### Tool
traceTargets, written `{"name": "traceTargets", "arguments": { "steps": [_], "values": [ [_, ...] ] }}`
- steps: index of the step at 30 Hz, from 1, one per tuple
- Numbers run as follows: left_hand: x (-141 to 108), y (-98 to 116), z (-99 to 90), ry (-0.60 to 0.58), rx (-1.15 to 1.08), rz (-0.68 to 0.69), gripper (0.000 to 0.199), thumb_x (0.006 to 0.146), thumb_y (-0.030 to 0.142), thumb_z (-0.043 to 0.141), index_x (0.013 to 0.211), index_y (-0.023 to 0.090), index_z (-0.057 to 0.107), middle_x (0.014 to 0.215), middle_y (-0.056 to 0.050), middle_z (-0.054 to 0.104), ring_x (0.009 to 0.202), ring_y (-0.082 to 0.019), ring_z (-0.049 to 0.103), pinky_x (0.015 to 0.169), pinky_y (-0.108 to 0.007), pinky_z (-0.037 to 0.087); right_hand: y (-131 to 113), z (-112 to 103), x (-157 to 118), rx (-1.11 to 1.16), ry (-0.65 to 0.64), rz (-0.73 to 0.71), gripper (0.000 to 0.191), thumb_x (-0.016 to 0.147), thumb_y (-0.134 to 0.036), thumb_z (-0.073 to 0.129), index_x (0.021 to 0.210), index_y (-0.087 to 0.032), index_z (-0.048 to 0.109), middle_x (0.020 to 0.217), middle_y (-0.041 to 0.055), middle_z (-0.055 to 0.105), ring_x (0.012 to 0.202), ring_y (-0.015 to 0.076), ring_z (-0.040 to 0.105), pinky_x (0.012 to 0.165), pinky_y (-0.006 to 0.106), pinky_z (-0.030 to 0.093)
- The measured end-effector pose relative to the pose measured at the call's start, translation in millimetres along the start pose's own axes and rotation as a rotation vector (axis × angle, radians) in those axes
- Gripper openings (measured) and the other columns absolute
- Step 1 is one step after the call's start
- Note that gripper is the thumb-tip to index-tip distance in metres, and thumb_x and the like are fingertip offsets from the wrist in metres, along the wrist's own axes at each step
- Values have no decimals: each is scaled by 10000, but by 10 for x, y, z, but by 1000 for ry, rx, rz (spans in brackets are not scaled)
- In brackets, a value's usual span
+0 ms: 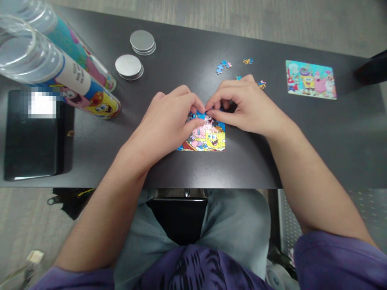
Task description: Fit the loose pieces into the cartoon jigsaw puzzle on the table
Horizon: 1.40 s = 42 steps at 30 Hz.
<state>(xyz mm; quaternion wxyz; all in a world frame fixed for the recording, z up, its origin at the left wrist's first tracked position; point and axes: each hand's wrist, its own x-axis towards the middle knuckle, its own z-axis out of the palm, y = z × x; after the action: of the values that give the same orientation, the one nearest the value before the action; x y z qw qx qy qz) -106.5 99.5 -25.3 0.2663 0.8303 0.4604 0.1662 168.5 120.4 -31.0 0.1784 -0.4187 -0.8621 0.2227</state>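
Both hands, left hand point(172, 121) and right hand point(244, 106), are being pinched narrow on a small piece at the top edge of the puzzle point(208, 139). Thin, light cardboard is probably best gripped by its edges. Loose pieces point(223, 65) are lying beyond the puzzle on the counter point(181, 64).

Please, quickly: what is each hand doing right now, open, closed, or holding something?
Left hand: fingers curled, pressing on the puzzle.
Right hand: fingers pinched at the puzzle's top edge; a held piece cannot be told.

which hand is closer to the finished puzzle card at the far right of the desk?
Right. The right hand lies between the finished puzzle card and the left hand, which sits farther away, over the partly built puzzle.
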Motion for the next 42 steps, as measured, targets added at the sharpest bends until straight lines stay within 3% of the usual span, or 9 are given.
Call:
{"name": "traceTargets", "arguments": {
  "steps": [4,17,28,35,42],
  "values": [
    [0,-25,-3,6,-23,8,165,1083,164,855,1223,250,864,1356,-92,855,1068,-329,816,1106,-576,604,-41,-3,20,13,-16,61,118,1149,-436,841,1130,-341,908,1126,71,912,955,342,796,1062,605,521],
    [6,-17,-4,-8,-29,-1,144,1092,192,825,1216,259,853,1371,-95,880,1072,-335,794,1149,-639,553,-16,29,32,22,-17,51,168,1145,-472,812,1161,-353,929,1106,74,891,1027,365,806,1099,622,540],
    [-8,-36,13,-5,-35,-3,154,1085,197,828,1225,260,833,1373,-87,872,1124,-343,817,1120,-612,551,58,63,5,82,33,-12,185,1010,-382,877,1166,-290,916,1176,88,863,982,323,752,1161,631,459],
    [-15,-61,16,-7,-39,24,140,1097,173,800,1204,260,824,1360,-75,870,1083,-320,811,1130,-609,548,13,42,-6,57,-19,32,257,1058,-516,916,1252,-348,917,1227,101,860,1096,394,755,1166,639,471],
    [-28,-85,-33,-1,-36,0,327,1004,295,995,1302,289,859,1430,-56,844,1054,-303,787,1161,-590,548,-30,11,-9,61,-40,67,285,1049,-498,922,1292,-351,910,1271,108,872,1106,398,741,1191,663,471]
  ]
}}
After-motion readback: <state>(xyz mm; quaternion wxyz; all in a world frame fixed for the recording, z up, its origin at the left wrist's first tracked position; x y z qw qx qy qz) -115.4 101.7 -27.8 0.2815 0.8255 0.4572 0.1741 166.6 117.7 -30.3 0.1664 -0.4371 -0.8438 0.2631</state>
